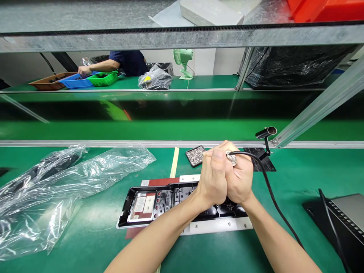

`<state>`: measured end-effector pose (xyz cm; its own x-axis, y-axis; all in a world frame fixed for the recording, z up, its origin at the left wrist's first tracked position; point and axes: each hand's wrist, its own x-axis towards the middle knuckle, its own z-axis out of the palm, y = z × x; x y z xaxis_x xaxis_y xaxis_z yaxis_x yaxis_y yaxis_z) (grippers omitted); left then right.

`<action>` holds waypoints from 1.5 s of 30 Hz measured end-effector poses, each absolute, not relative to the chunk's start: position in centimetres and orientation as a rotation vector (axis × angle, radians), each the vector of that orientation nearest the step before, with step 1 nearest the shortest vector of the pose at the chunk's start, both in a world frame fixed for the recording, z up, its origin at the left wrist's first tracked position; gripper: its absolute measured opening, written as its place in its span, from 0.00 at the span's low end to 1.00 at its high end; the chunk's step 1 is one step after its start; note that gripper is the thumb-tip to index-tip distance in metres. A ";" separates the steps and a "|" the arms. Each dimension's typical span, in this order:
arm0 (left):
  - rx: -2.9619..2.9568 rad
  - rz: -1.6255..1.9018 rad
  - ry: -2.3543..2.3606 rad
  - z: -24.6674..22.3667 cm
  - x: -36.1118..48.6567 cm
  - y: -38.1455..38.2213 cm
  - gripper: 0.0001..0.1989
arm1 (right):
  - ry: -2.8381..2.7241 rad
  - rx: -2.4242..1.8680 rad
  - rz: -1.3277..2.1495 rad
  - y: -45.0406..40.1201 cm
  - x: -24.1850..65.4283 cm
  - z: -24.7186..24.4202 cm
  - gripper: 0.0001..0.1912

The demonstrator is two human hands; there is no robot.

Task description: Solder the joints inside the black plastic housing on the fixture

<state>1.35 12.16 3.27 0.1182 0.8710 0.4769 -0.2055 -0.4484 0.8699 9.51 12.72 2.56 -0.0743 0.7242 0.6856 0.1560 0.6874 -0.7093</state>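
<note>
Both hands are wrapped together round a corded tool [232,158], whose metallic top and black cable show above the fists; its body and lower end are hidden. My left hand [214,176] is closed on its left side, thumb on top. My right hand [240,176] is closed on its right side. Below them lies a long black plastic housing [166,204] with a label window at its left part; the hands cover its right part. It rests on a fixture of white strips [213,226] over a reddish-brown board [163,182].
Behind the hands sit a black tray of small metal parts [195,156] and a tube holder [266,132] on a stand. Clear plastic bags [105,170] lie left, a grey-black item [345,216] right. A metal shelf [142,40] spans above. Across, a person's arm [99,67] reaches into bins.
</note>
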 end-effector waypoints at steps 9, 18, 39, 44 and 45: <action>1.509 1.528 0.675 3.2 1.3 12.3 0.31 | -1.619 -0.748 0.511 12.7 9.6 2.4 0.12; 1.669 1.497 0.666 3.7 1.2 12.1 0.30 | -1.597 -0.753 0.501 12.3 10.2 2.4 0.18; 1.830 1.208 1.168 1.9 -9.8 7.8 0.22 | -1.424 -0.717 0.853 10.5 9.4 3.5 0.13; 1.921 0.918 1.332 -1.4 -13.2 4.5 0.16 | -1.257 -0.686 0.903 10.2 8.3 3.4 0.17; 1.944 0.887 1.358 -2.1 -13.5 4.2 0.16 | -1.240 -0.684 0.906 10.2 8.1 3.5 0.18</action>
